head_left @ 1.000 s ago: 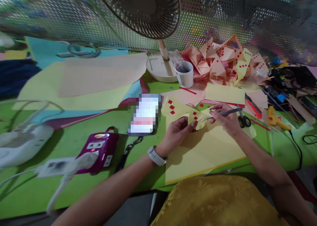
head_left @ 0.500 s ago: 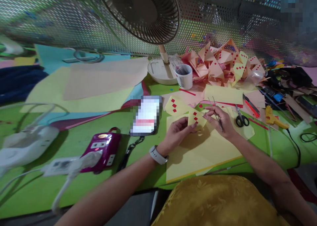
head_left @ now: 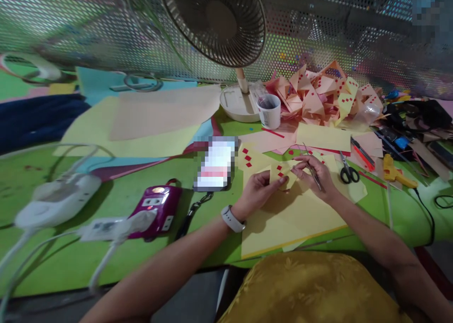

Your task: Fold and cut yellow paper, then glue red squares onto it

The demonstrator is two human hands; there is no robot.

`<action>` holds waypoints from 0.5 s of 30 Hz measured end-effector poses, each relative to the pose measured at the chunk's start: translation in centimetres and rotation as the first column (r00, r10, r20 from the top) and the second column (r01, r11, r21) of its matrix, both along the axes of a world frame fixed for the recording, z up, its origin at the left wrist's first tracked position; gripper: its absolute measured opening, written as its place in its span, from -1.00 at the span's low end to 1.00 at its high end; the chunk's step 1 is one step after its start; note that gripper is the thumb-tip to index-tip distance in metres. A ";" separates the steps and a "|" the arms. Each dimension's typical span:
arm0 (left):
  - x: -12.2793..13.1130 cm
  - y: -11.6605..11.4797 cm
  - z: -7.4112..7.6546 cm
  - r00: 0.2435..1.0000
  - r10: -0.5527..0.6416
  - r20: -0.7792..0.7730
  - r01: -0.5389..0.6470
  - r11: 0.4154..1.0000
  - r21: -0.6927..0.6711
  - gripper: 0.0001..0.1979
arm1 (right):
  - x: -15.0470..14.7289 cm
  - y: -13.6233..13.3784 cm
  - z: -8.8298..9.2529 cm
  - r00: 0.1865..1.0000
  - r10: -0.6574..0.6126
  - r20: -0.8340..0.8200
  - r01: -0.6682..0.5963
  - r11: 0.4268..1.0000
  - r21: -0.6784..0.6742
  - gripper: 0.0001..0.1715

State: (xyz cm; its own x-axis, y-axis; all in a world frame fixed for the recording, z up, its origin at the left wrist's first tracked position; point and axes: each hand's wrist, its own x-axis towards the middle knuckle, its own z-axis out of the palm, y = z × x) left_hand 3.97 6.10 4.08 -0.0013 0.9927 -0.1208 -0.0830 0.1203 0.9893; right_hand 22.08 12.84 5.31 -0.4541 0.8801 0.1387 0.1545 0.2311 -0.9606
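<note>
A small yellow paper piece (head_left: 275, 173) with red diamonds is pinched in my left hand (head_left: 258, 191), above a larger yellow sheet (head_left: 272, 236). Metal tweezers (head_left: 313, 176) lie within the closed fingers of my right hand (head_left: 316, 176). The right fingertips touch, or nearly touch, the right edge of the held paper. Just behind the left hand rests another yellow piece (head_left: 253, 159) bearing red diamonds. Red diamond bits (head_left: 290, 152) lie beyond the hands. Black-handled scissors (head_left: 349, 173) are to the right of my right hand.
A fan (head_left: 221, 23) stands at the back beside a white cup (head_left: 269, 113) and a heap of folded paper (head_left: 311, 94). A phone (head_left: 216, 165), a purple power socket (head_left: 155, 212) and cables lie left. A red cutter (head_left: 363, 154) and yellow glue gun (head_left: 398, 172) lie right.
The camera view has turned slightly left, so most things appear farther right. Both hands keep their hold, and the paper piece looks tilted a little differently.
</note>
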 end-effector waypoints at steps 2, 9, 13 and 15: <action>0.0 0.0 0.0 1.000 0.011 0.018 -0.011 1.000 0.025 -0.63 | -0.1 0.1 0.1 0.999 -0.028 -0.031 0.027 0.999 -0.028 -0.63; -0.1 0.3 -0.2 0.998 0.039 -0.039 -0.036 0.997 0.065 -0.57 | -0.2 0.1 -0.2 0.997 -0.045 -0.067 0.043 0.998 -0.035 -0.62; -0.2 0.3 -0.3 0.997 0.040 -0.067 -0.034 0.995 0.089 -0.56 | -0.4 0.0 -0.6 0.997 -0.019 -0.079 0.014 0.998 -0.061 -0.59; -0.2 0.3 -0.2 0.998 0.039 -0.052 -0.035 0.995 0.094 -0.56 | -0.5 0.0 -0.7 0.996 -0.016 -0.093 0.008 0.996 -0.086 -0.55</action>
